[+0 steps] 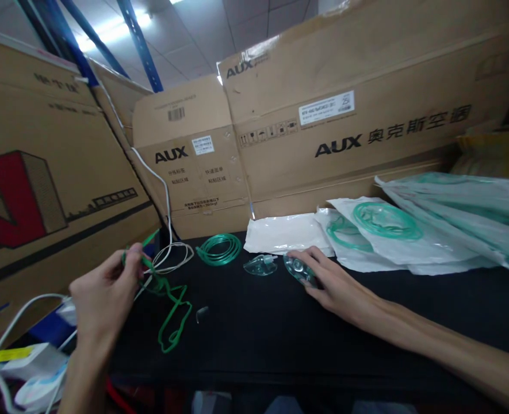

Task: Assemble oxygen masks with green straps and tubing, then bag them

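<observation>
My left hand (110, 290) pinches a green elastic strap (175, 313), whose loose loops trail over the black tabletop. On the right, my right hand (329, 282) has its fingers closed around a clear oxygen mask (298, 269), which it partly covers. Just left of that lies a second clear piece, a small mask-like part with a nozzle (260, 265). A coil of green tubing (219, 249) rests farther back, between the hands. Near the strap is a small clear curved piece (202, 314), too blurred to name.
Packaged tubing sets (387, 221) in clear-and-white pouches are heaped at the back right, beside a white packet (286, 231). Large cardboard boxes (280, 167) wall off the back and left. White cables (168, 195) and a power strip (38, 368) lie at the left.
</observation>
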The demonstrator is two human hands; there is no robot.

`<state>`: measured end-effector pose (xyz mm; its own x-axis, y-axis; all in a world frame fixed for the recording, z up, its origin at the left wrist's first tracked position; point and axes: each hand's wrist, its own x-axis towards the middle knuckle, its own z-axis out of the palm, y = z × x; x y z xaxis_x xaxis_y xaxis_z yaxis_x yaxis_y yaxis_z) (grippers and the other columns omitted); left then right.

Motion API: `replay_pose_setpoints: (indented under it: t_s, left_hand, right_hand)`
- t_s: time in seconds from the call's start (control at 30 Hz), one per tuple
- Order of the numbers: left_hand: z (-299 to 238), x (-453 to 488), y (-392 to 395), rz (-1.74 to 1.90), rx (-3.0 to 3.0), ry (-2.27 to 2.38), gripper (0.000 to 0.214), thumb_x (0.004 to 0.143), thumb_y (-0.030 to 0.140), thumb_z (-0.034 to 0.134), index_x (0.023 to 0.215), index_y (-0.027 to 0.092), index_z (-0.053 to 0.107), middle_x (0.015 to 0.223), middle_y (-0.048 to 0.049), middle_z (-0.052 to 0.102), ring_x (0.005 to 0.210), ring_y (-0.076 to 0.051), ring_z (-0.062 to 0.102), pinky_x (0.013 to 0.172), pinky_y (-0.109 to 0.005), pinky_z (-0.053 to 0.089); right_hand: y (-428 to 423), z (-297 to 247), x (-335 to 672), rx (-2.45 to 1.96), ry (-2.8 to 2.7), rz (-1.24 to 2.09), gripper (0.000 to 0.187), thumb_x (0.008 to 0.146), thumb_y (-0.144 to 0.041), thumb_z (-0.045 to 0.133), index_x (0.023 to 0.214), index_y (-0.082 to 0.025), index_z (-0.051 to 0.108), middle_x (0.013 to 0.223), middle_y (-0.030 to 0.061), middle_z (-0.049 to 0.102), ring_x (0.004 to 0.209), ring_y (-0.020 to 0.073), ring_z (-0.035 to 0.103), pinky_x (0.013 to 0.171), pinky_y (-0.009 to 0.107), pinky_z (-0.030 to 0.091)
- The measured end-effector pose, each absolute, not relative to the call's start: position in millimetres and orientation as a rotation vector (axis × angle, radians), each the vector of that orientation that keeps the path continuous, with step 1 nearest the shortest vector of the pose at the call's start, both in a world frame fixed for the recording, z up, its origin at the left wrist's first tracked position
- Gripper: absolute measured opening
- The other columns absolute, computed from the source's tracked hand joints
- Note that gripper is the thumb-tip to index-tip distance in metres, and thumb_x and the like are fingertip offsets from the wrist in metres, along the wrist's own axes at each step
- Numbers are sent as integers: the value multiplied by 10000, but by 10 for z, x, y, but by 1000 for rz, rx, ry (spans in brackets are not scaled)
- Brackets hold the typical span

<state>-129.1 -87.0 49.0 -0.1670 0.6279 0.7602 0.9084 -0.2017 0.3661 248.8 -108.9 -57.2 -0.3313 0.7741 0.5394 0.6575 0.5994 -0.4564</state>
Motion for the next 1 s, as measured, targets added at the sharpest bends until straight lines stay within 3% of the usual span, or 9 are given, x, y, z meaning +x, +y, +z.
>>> replay_pose_setpoints:
  t_s: [0.1,0.23,0.33,0.5,0.63,0.77,0.9,1.0]
  left_hand:
    - [248,-1482,-854,-872,-2055,-1992,472,844,590,473,610,206,616,468,21,548,471,-154,527,531,-250,367]
    - [-15,-1585,-855,-551,-2194,-2165,505,842,625,449,759,211,725,496,5,591,490,-191,583,528,-262,390]
    - [-87,-1560,-882,-448,-2202,-2170,430,861,604,514,872,231,729,684,-20,695,623,-228,666,574,-275,429]
    - [-135,-1542,-891,-485,-2196,-2086,583,884,701,484,1187,243,681,1091,-99,697,946,-324,691,804,-410,518]
    - [-118,-1458,-918,-655,-2214,-1874,658,896,705,454,1208,174,684,1214,-165,655,1165,-391,591,1042,-521,414]
    - [-43,-979,-1059,-900,-2421,-1764,531,905,676,478,1093,245,726,1165,-85,699,1102,-314,640,987,-423,472]
    - [-28,-305,-1132,-769,-2873,-1645,396,958,541,533,1190,264,698,1093,-41,716,957,-223,672,893,-330,499]
    - [-60,27,-1036,-667,-3101,-1532,428,929,508,614,1275,260,658,1083,-31,715,922,-208,665,847,-313,495]
  right_hand:
    - [-1090,-589,2484,-1130,-2105,226,657,818,-15,506,1430,-233,411,1210,107,508,1061,224,624,982,382,520]
    - [-1096,-602,2480,-1119,-2131,258,672,822,-21,514,1445,-252,409,1218,105,511,1057,224,628,970,384,525]
    - [-1104,-596,2481,-1121,-2144,260,668,819,-16,517,1440,-243,421,1205,104,516,1035,220,635,965,382,530]
    - [-1124,-583,2501,-1134,-2189,278,651,836,-35,543,1438,-258,439,1225,97,524,1043,216,642,969,382,528]
    - [-1186,-523,2497,-1105,-2296,311,590,897,-149,600,1455,-278,456,1226,84,532,974,198,661,912,349,550]
    - [-1283,-389,2455,-1095,-2411,332,518,958,-407,606,1448,-286,491,1264,91,529,985,218,663,907,375,558]
    - [-1308,-330,2435,-1057,-2418,369,403,1050,-349,435,1442,-280,496,1252,86,553,1085,201,640,993,367,517]
    - [-1263,-374,2464,-1019,-2387,396,407,1022,-310,511,1425,-258,492,1262,92,558,1143,202,613,1008,358,502]
